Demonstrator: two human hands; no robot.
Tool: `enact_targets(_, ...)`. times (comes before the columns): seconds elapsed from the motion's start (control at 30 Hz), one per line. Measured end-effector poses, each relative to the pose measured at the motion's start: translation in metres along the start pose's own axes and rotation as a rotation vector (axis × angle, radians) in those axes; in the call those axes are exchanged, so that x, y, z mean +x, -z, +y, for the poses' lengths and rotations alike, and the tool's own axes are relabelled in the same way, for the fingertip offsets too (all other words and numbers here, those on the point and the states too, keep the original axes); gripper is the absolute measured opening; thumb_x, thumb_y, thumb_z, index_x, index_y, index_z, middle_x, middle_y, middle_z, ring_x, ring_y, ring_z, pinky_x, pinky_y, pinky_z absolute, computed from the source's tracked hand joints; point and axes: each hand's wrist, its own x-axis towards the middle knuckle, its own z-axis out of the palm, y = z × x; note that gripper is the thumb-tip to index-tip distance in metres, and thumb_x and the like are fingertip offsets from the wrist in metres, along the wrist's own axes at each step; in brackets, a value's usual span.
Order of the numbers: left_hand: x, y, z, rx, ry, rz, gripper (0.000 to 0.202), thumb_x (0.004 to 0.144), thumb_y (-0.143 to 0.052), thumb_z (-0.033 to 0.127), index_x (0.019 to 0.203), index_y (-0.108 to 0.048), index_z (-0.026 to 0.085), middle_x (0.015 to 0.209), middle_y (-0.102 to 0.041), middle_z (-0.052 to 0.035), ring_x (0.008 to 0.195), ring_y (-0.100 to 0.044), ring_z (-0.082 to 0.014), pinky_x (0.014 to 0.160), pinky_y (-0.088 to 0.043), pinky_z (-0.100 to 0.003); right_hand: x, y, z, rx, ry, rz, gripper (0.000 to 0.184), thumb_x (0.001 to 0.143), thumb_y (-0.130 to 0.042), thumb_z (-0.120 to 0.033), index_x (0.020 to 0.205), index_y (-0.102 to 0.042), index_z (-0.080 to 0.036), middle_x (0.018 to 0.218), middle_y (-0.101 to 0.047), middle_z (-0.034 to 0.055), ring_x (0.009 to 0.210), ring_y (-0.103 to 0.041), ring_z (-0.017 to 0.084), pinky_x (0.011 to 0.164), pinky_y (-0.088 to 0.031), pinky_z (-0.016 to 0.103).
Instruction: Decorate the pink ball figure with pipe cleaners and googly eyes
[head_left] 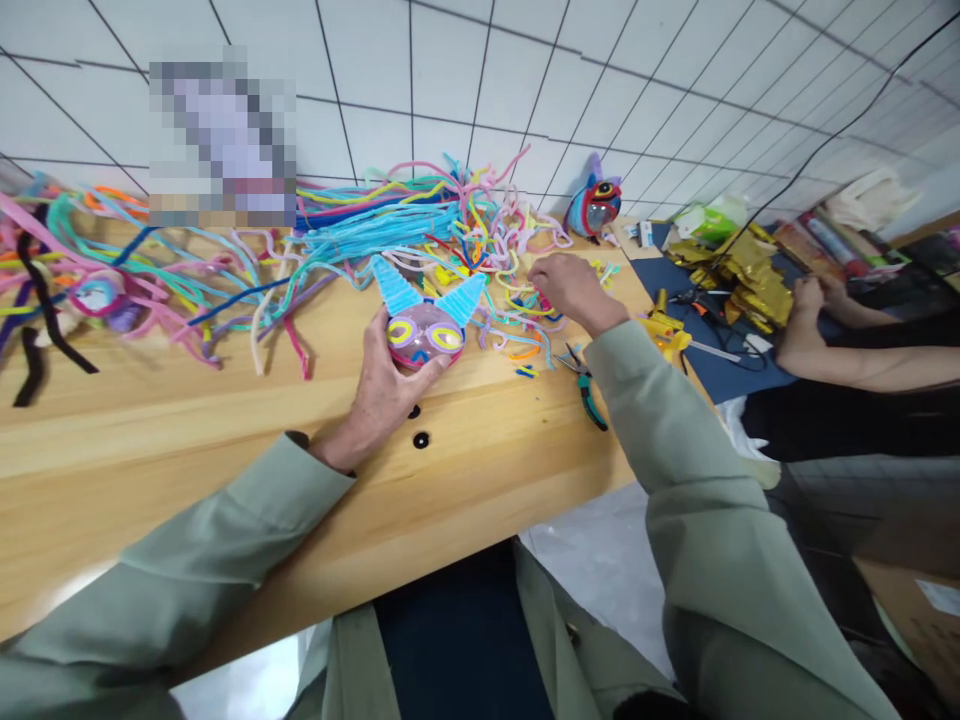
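You're gripping the pipe-cleaner cat head [424, 335] with your left hand [379, 385], fingers wrapping its lower body from the near side and thumb sitting under its right flank. It's sitting mid-worktop [225, 430], just in front of the long pipe-cleaner pile [390, 225] running along the far edge. Your right hand [570, 285] is reaching palm-down into the short offcuts [525, 325] toward the right edge. Its fingertips are hidden, so I can't tell if it's pinching one or hanging loose. The hands are working apart.

Handling, my read: the head is looking light, a smooth glossy shell under fuzzy wrap, so it's likely slipping on bare patches. The blue ears [394, 285] are probably bending easily. Cup the round body low, and avoid the ears and coiled eyes [446, 340].

Nearby: two black discs [420, 440] are lying just beside your left wrist, with green-handled cutters [589, 390] and a yellow glue gun [664, 330] near the right edge. A co-worker's hand [808, 295] is resting well apart, past that edge.
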Motion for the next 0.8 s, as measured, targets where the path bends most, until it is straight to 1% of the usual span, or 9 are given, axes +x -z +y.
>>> enact_targets(0.07,-0.001,0.0,-0.001,0.011,0.0,0.005,0.113,0.084,-0.095,0.074,0.17,-0.039,0.028,0.163,-0.056,-0.017,0.152,-0.062,-0.0397,0.131,-0.053,-0.064,0.017,-0.006,-0.003,-0.051,-0.021,-0.08,0.029,0.1,-0.062,-0.016,0.105,-0.09,-0.018,0.108,-0.089,0.0158,0.102,-0.074,0.031,0.089,-0.05,0.039)
enact_targets(0.13,-0.001,0.001,0.001,0.028,-0.021,0.0,0.11,0.086,-0.095,0.071,0.171,-0.04,0.028,0.163,-0.055,-0.0167,0.152,-0.062,-0.0394,0.131,-0.053,-0.063,0.025,-0.009,-0.008,-0.117,-0.049,-0.166,0.032,0.101,-0.061,-0.015,0.114,-0.09,-0.017,0.118,-0.089,0.017,0.109,-0.076,0.032,0.091,-0.051,0.038)
enact_targets(0.23,-0.002,0.002,0.005,0.054,-0.05,-0.015,0.105,0.09,-0.093,0.066,0.172,-0.038,0.028,0.166,-0.053,-0.0178,0.154,-0.06,-0.0388,0.131,-0.054,-0.061,0.026,-0.009,-0.015,-0.228,-0.057,-0.261,0.038,0.103,-0.06,-0.017,0.129,-0.088,-0.017,0.136,-0.085,0.0205,0.125,-0.076,0.037,0.098,-0.053,0.04)
enact_targets(0.37,-0.003,0.001,0.007,0.061,-0.05,-0.011,0.107,0.09,-0.095,0.064,0.172,-0.037,0.028,0.163,-0.055,-0.0175,0.151,-0.062,-0.0375,0.128,-0.056,-0.058,0.019,-0.006,-0.017,-0.292,-0.038,-0.307,0.038,0.105,-0.059,-0.019,0.132,-0.086,-0.016,0.139,-0.082,0.0238,0.13,-0.073,0.041,0.101,-0.053,0.043)
enact_targets(0.47,-0.003,0.0,0.007,0.043,-0.053,-0.009,0.106,0.09,-0.094,0.065,0.172,-0.038,0.028,0.164,-0.054,-0.0176,0.152,-0.061,-0.0377,0.13,-0.055,-0.059,0.015,-0.005,-0.013,-0.269,-0.02,-0.298,0.037,0.103,-0.062,-0.022,0.13,-0.086,-0.015,0.135,-0.083,0.0238,0.126,-0.074,0.039,0.096,-0.053,0.041)
enact_targets(0.53,-0.002,-0.001,0.007,0.039,-0.051,-0.005,0.106,0.09,-0.094,0.065,0.172,-0.038,0.028,0.165,-0.054,-0.0178,0.153,-0.06,-0.0383,0.131,-0.053,-0.06,0.013,-0.003,-0.009,-0.252,-0.019,-0.266,0.035,0.101,-0.062,-0.021,0.124,-0.087,-0.014,0.13,-0.084,0.0235,0.12,-0.075,0.038,0.092,-0.052,0.041)
enact_targets(0.6,-0.002,-0.002,0.007,0.036,-0.051,0.004,0.107,0.09,-0.094,0.066,0.172,-0.038,0.028,0.166,-0.053,-0.0179,0.155,-0.059,-0.0388,0.132,-0.053,-0.06,0.011,0.001,-0.004,-0.22,-0.031,-0.202,0.033,0.097,-0.061,-0.018,0.115,-0.088,-0.014,0.122,-0.086,0.0213,0.111,-0.076,0.035,0.088,-0.051,0.04)
enact_targets(0.7,0.0,-0.003,0.006,0.03,-0.057,0.03,0.108,0.089,-0.094,0.067,0.171,-0.038,0.027,0.168,-0.051,-0.0193,0.157,-0.057,-0.0404,0.133,-0.051,-0.062,0.008,0.006,0.003,-0.14,-0.061,-0.107,0.023,0.09,-0.066,-0.018,0.101,-0.087,-0.017,0.11,-0.086,0.0155,0.097,-0.075,0.031,0.082,-0.051,0.038)
enact_targets(0.8,0.001,-0.005,0.006,0.028,-0.06,0.046,0.107,0.089,-0.094,0.067,0.171,-0.038,0.026,0.168,-0.051,-0.02,0.159,-0.056,-0.0412,0.134,-0.049,-0.064,0.005,0.009,0.006,-0.099,-0.086,-0.048,0.014,0.088,-0.073,-0.019,0.097,-0.083,-0.019,0.102,-0.085,0.0155,0.094,-0.073,0.032,0.082,-0.051,0.039)
